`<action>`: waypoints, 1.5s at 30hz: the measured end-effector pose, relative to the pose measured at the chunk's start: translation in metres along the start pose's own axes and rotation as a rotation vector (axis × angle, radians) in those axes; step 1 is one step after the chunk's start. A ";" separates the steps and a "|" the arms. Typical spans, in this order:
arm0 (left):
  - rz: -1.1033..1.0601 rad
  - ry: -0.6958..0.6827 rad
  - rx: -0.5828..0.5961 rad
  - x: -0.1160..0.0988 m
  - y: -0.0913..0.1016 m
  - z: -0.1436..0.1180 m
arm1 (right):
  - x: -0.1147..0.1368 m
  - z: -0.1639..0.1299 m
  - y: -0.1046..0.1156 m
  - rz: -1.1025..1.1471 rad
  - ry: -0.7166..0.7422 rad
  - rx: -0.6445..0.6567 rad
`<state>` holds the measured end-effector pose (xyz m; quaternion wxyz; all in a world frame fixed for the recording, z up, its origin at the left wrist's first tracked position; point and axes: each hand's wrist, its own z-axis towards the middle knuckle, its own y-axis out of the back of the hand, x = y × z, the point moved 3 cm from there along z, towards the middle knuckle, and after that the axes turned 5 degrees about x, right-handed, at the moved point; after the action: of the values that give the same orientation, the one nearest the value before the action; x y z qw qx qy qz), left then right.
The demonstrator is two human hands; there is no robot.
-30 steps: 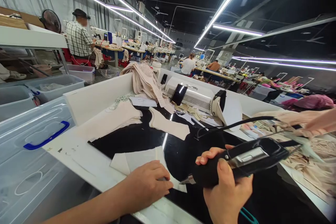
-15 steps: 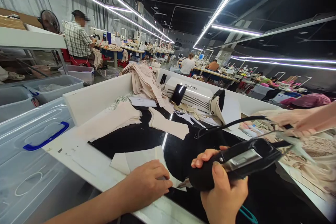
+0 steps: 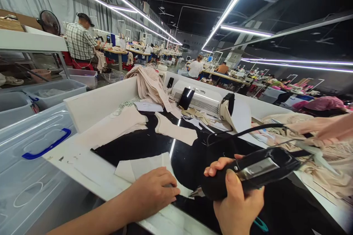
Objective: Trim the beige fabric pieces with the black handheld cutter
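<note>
Surface (image 3: 82, 169): white rim, glossy black middle, running out ahead of both hands. Clear bin (image 3: 24, 176) with blue handle well left of the left hand. White machine (image 3: 204, 102) far ahead of the right hand, by the back wall of the surface. Beige pile (image 3: 150, 82) draped over that wall, ahead of the left hand. Two beige panels flat on the black: bigger one (image 3: 124, 123) ahead-left of the left hand, smaller one (image 3: 176, 132) ahead, between the hands.

Fabric piece (image 3: 146, 167): pale, flat, at the near edge of the black area, directly under and just ahead of the left hand.

Cutter (image 3: 248, 172): black handheld tool, metal tip pointing left at the right edge of the fabric piece; contact not clear. Black cord loops from its rear up and away past the right hand.

Left hand (image 3: 153, 192): palm down, fingers together, pressing the fabric piece flat.
Right hand (image 3: 237, 202): fist closed round the cutter's barrel, thumb on top.

Another person's arm (image 3: 325, 126) reaches in right of the cutter, over loose beige scraps (image 3: 331, 176).
</note>
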<state>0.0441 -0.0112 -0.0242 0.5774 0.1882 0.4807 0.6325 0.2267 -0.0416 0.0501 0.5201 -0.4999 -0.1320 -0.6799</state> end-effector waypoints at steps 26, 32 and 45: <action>-0.041 0.008 0.391 0.025 0.052 0.049 | -0.024 0.028 -0.011 0.037 0.003 0.082; -0.132 0.024 0.543 0.039 0.038 0.064 | -0.027 0.025 -0.018 0.069 -0.012 0.106; -0.133 0.087 0.661 0.036 0.039 0.066 | -0.030 0.020 -0.024 0.063 -0.032 0.109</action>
<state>0.0657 0.0523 0.0275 0.5040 0.3063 0.6952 0.4109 0.2161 0.0001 0.0438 0.5655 -0.4856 -0.1615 -0.6468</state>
